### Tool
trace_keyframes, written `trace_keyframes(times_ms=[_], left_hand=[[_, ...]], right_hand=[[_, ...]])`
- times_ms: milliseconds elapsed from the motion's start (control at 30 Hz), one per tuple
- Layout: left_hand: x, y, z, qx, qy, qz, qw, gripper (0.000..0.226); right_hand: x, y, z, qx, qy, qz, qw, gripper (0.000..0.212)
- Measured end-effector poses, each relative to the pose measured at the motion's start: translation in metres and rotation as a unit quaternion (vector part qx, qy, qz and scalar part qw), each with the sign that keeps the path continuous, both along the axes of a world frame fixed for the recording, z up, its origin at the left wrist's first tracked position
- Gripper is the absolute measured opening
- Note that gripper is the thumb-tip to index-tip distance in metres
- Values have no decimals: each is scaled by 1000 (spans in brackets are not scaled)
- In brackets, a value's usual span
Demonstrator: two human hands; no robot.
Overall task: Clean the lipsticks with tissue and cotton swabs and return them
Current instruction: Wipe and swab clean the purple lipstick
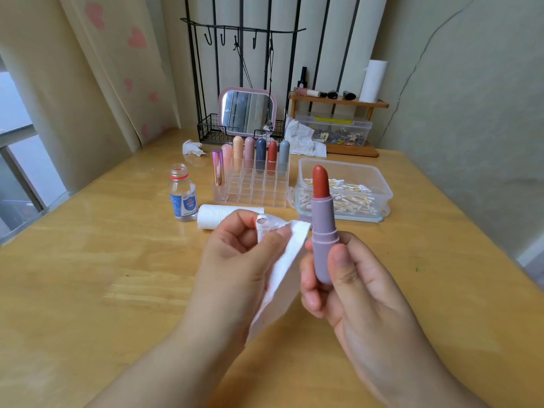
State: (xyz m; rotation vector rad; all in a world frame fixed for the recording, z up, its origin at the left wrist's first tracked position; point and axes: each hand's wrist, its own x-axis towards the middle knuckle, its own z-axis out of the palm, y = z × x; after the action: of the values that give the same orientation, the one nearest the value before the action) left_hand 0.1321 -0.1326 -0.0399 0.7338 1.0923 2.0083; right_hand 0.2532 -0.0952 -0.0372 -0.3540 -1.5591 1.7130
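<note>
Two hands: right [353, 278] grips lipstick [323, 231], left [244, 254] tissue [285, 269].

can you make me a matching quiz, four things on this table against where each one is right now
Things:
1. open lipstick
2. tissue
3. cotton swabs
4. clear bottle

Places:
A. in the clear plastic box
B. standing on the table, left of the lipstick organizer
C. held upright in the right hand
D. pinched in the left hand

Pairs: 1-C, 2-D, 3-A, 4-B
</note>
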Motion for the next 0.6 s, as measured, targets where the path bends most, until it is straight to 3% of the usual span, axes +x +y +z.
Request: trace_keyframes(times_ms=[133, 300, 467, 600], left_hand=[[-1, -1, -2, -30, 70, 99, 992, 24], [8, -10, 6, 26, 60, -48, 997, 13], [3, -6, 4, 51, 12, -142, 988, 15], [6, -3, -2, 30, 23, -155, 987, 12]], right_hand=[[1, -1, 1, -10, -11, 7, 1000, 52], [-4, -2, -5, -21, -31, 8, 999, 43], [-1, 7, -5, -33, -43, -33, 998, 61], [-1, 7, -6, -35, -56, -39, 997, 39]])
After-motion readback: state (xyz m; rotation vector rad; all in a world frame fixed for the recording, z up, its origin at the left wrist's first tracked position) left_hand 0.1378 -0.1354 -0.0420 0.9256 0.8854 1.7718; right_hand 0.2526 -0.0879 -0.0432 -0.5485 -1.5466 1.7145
